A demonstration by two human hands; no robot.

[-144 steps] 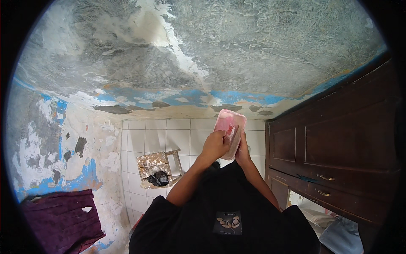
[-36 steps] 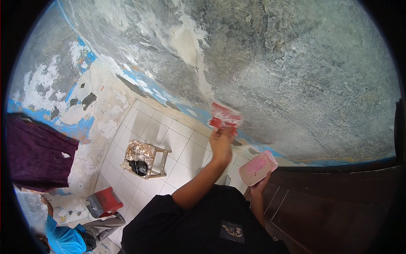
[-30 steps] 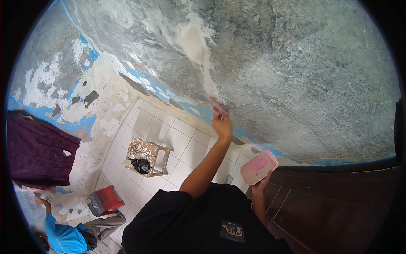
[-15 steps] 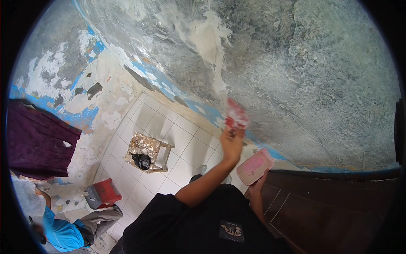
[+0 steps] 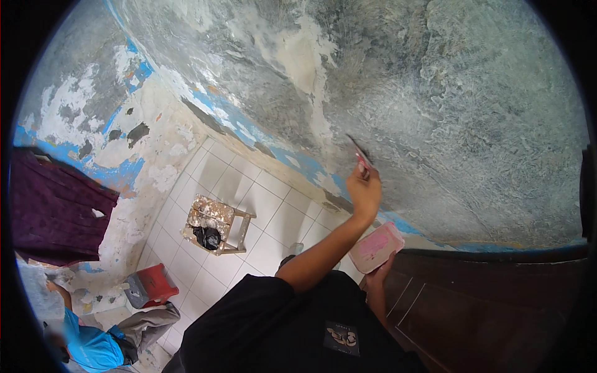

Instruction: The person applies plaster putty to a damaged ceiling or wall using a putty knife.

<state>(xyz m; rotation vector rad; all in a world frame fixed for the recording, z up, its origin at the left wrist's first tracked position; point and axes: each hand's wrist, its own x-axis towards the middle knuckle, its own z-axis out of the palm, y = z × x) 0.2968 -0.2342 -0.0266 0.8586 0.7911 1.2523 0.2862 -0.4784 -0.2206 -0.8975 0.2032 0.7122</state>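
Observation:
My left hand [image 5: 364,194] is closed around a flat red putty spreader [image 5: 359,152]. The spreader is seen nearly edge-on, its thin dark edge at the grey, patchy wall [image 5: 448,143]; whether it touches cannot be told. A pale strip of filler [image 5: 318,118] runs down the wall just left of it. Below, my right hand [image 5: 380,273] grips a shallow rectangular tray [image 5: 359,260] by its side and underside. Pink smears coat the tray's inside, which faces up. Part of the right hand is hidden behind the tray.
On the white tiled floor [image 5: 267,205] stands a paint-spattered wooden stool [image 5: 208,211] carrying a black plastic bag [image 5: 207,237]. A red and grey container [image 5: 155,286] is at lower left, near a person in blue [image 5: 93,342] reaching to the wall. Purple cloth [image 5: 62,208] hangs left; dark brown panelling [image 5: 472,304] is at right.
My left hand has moved a little right and up, and the spreader has turned from showing its broad red face to nearly edge-on. The tray is slightly tilted, otherwise almost in place.

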